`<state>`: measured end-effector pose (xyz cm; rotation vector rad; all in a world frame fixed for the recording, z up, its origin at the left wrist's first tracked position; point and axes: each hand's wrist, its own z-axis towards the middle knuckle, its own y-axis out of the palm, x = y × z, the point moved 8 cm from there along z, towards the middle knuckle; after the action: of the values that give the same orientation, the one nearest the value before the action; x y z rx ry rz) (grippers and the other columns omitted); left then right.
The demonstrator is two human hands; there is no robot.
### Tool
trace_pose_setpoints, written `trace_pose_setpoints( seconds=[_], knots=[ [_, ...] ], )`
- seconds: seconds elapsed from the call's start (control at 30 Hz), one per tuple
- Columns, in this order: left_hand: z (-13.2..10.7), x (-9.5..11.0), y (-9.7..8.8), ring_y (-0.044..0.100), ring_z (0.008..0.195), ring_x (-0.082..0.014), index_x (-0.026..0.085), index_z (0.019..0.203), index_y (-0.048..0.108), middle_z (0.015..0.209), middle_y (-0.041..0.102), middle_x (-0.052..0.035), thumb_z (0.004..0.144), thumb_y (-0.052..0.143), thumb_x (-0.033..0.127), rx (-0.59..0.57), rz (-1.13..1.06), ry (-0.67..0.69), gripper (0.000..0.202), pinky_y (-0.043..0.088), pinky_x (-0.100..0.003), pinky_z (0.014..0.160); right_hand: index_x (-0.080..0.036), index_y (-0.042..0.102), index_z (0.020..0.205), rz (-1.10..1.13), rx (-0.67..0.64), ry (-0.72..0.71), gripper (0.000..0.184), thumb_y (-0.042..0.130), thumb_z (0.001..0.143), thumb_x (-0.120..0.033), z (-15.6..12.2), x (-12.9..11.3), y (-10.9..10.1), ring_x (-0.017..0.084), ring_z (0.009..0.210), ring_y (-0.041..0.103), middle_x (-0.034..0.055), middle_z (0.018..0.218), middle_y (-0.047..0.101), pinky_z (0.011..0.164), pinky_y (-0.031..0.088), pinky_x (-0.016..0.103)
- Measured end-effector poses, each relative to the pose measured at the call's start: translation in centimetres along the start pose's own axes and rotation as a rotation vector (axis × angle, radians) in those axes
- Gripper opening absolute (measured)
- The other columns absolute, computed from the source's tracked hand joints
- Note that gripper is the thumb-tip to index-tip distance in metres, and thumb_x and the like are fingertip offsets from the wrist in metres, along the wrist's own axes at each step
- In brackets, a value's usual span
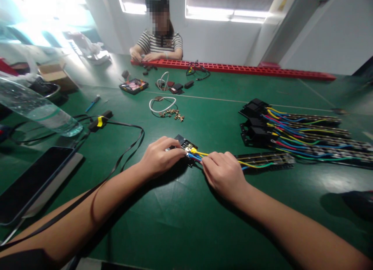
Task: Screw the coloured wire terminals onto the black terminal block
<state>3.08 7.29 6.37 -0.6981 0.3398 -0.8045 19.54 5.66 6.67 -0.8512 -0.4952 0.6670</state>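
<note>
My left hand (pixel 159 156) is closed over the left side of a small black terminal block (pixel 183 141), with the thumb by its metal contacts. A yellow wire (pixel 201 153) and a blue wire (pixel 194 157) run from the block to the right. My right hand (pixel 223 170) pinches the wires just beside the block; its fingertips are partly hidden. Beyond that hand the wires lie along a black strip with metal contacts (pixel 262 160). Small brass screws (pixel 175 114) are scattered behind the block, near a white cable loop (pixel 163 105).
Several wired black assemblies (pixel 259 132) lie at right. At left are a phone (pixel 35 180), a plastic bottle (pixel 37 108), a black cable (pixel 128 126) and a blue screwdriver (pixel 92 103). Across the green table (pixel 163 223), a person (pixel 160 40) sits behind a red grid rail (pixel 233 68).
</note>
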Motion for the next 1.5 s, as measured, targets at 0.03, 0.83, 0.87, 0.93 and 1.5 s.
trace_pose_setpoints(
  seconds=[0.03, 0.83, 0.87, 0.93, 1.5],
  knots=[
    [0.0, 0.0, 0.0, 0.065, 0.083, -0.015, 0.024, 0.098, 0.076, 0.096, 0.071, -0.0042, 0.095, 0.069, 0.024, 0.005, 0.002, 0.003, 0.007, 0.054, -0.025, 0.071, -0.019, 0.062, 0.076, -0.002, 0.0, -0.001, 0.023, 0.058, 0.098, -0.017, 0.0, 0.0, 0.0, 0.018, 0.068, 0.038, 0.0037, 0.072, 0.057, 0.068, 0.022, 0.036],
    [0.6, -0.2, 0.2, 0.061, 0.084, -0.0169, 0.022, 0.095, 0.075, 0.097, 0.069, -0.0064, 0.096, 0.066, 0.024, -0.066, -0.044, -0.009, 0.01, 0.053, -0.03, 0.077, -0.015, 0.072, 0.095, 0.048, 0.038, -0.05, 0.017, 0.056, 0.101, -0.018, -0.1, -0.4, -0.6, 0.017, 0.075, 0.045, 0.0058, 0.085, 0.067, 0.069, 0.026, 0.035],
    [0.5, -0.3, 0.2, 0.062, 0.086, -0.0173, 0.022, 0.095, 0.075, 0.097, 0.069, -0.0063, 0.096, 0.066, 0.025, -0.064, -0.048, -0.014, 0.01, 0.053, -0.031, 0.079, -0.015, 0.073, 0.098, 0.044, 0.05, -0.06, 0.018, 0.056, 0.101, -0.018, -0.1, -0.5, -0.7, 0.017, 0.075, 0.045, 0.0059, 0.086, 0.068, 0.069, 0.026, 0.035],
    [0.4, -0.4, 0.3, 0.065, 0.092, -0.0186, 0.022, 0.095, 0.075, 0.098, 0.069, -0.0062, 0.096, 0.066, 0.025, -0.064, -0.059, -0.03, 0.009, 0.054, -0.034, 0.085, -0.015, 0.074, 0.102, 0.035, 0.061, -0.072, 0.019, 0.055, 0.102, -0.019, -0.1, -0.6, -0.8, 0.017, 0.075, 0.045, 0.0061, 0.087, 0.068, 0.069, 0.027, 0.035],
    [-0.4, -1.0, 1.4, 0.068, 0.124, -0.0247, 0.018, 0.1, 0.071, 0.121, 0.072, -0.0113, 0.097, 0.065, 0.019, -0.084, -0.248, -0.08, 0.007, 0.06, -0.039, 0.103, -0.012, 0.075, 0.108, 0.021, 0.042, -0.09, 0.022, 0.055, 0.101, -0.018, -0.3, -0.7, -0.4, 0.018, 0.077, 0.045, 0.0079, 0.089, 0.069, 0.069, 0.029, 0.036]
  ],
)
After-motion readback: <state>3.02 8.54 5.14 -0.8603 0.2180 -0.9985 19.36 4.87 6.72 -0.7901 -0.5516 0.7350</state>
